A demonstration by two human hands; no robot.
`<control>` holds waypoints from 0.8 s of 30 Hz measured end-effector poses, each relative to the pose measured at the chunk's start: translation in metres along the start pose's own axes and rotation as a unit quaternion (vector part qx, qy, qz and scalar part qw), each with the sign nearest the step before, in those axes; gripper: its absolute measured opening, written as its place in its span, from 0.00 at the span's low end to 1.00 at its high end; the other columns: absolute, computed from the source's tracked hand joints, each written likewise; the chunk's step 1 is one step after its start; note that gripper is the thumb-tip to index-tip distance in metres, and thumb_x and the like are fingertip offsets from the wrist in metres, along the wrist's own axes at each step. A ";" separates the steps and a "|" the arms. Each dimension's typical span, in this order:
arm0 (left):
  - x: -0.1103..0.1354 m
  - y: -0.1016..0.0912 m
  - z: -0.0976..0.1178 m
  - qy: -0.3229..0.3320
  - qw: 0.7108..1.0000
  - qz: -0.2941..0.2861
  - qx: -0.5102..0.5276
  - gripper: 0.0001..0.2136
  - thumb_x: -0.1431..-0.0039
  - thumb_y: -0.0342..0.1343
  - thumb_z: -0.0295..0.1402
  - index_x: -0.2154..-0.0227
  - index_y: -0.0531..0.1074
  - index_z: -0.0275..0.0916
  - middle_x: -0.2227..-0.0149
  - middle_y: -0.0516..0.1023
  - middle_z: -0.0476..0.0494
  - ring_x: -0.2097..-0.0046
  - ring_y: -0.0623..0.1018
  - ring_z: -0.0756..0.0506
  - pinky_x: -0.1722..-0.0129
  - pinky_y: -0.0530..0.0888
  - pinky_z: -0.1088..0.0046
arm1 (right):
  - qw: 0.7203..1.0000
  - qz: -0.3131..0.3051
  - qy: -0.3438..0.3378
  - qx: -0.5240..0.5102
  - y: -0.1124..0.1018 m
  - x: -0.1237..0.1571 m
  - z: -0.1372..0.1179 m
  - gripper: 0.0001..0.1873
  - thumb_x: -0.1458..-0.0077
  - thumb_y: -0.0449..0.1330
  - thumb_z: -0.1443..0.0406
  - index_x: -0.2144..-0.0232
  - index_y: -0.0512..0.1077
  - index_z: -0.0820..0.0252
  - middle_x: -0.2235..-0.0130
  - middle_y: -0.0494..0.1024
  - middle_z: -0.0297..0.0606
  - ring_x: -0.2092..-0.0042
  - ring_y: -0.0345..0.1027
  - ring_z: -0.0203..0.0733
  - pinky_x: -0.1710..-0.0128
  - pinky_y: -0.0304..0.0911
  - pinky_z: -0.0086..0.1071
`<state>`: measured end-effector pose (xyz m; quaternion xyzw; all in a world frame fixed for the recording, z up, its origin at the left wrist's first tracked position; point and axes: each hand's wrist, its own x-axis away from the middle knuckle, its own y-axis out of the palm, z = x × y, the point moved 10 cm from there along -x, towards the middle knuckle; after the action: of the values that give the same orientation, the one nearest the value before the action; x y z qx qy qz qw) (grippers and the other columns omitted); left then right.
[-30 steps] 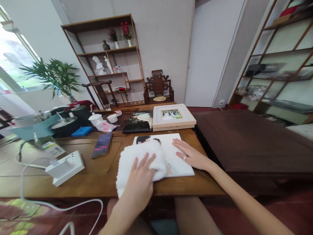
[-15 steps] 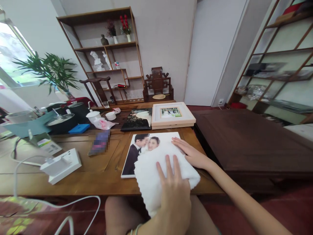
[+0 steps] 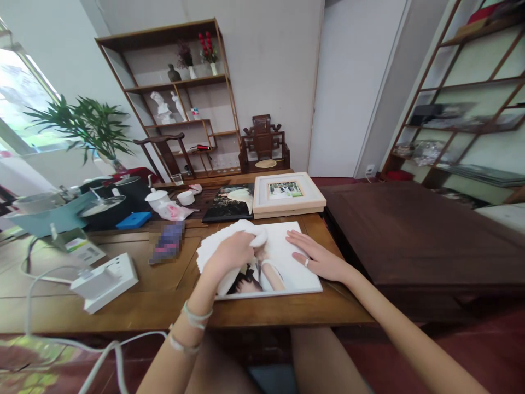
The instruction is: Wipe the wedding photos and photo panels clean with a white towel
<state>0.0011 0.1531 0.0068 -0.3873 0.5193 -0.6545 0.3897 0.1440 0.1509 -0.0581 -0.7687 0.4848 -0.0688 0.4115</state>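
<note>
On the left side of the desk (image 3: 156, 312), a white power strip (image 3: 109, 289) sits near a small open box (image 3: 82, 247), with a white cable (image 3: 28, 312) looping over the edge. Farther back are a pale blue basket (image 3: 49, 223), a flat blue box (image 3: 134, 220), a black pot (image 3: 133, 192), a white teapot (image 3: 157, 200), a white cup (image 3: 186, 198) and a clear glass (image 3: 177, 179). A blurred purple item (image 3: 168, 241) lies in front of a pink-and-white packet (image 3: 176, 211). Beyond the desk stand a leafy plant (image 3: 88, 131), two wooden chairs (image 3: 261, 137), one with a round fan (image 3: 266, 163) on its seat, and a wooden shelf (image 3: 156, 31) bearing red flowers (image 3: 207, 48) and white figurines (image 3: 162, 108). A wide brown table (image 3: 410, 235) stands at right, below another shelf (image 3: 479, 84).
</note>
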 end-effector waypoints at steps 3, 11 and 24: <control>-0.028 -0.011 0.017 0.052 0.998 -0.017 0.017 0.12 0.49 0.45 0.23 0.67 0.74 0.34 0.60 0.78 0.39 0.58 0.76 0.42 0.56 0.70 0.70 | 1.000 -0.004 -0.007 0.002 0.001 0.000 0.000 0.28 0.39 0.47 0.53 0.40 0.58 0.54 0.35 0.53 0.40 0.34 0.41 0.47 0.36 0.40 0.50; -0.074 0.003 0.077 0.162 0.986 -0.031 0.036 0.13 0.48 0.45 0.24 0.65 0.74 0.37 0.57 0.78 0.45 0.57 0.75 0.45 0.57 0.68 0.75 | 0.999 -0.011 -0.027 0.026 -0.001 -0.001 -0.006 0.27 0.38 0.47 0.56 0.38 0.54 0.52 0.36 0.57 0.40 0.34 0.44 0.48 0.36 0.42 0.51; -0.026 0.004 -0.010 0.036 0.999 0.003 -0.040 0.13 0.52 0.46 0.20 0.68 0.74 0.36 0.59 0.78 0.40 0.57 0.75 0.42 0.57 0.68 0.72 | 1.000 -0.019 0.010 0.017 0.002 0.000 0.000 0.28 0.39 0.46 0.53 0.39 0.57 0.57 0.34 0.52 0.41 0.33 0.40 0.44 0.35 0.40 0.47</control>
<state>0.0031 0.1802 -0.0013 -0.3766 0.5599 -0.6459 0.3571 0.1431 0.1506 -0.0595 -0.7699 0.4729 -0.0927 0.4183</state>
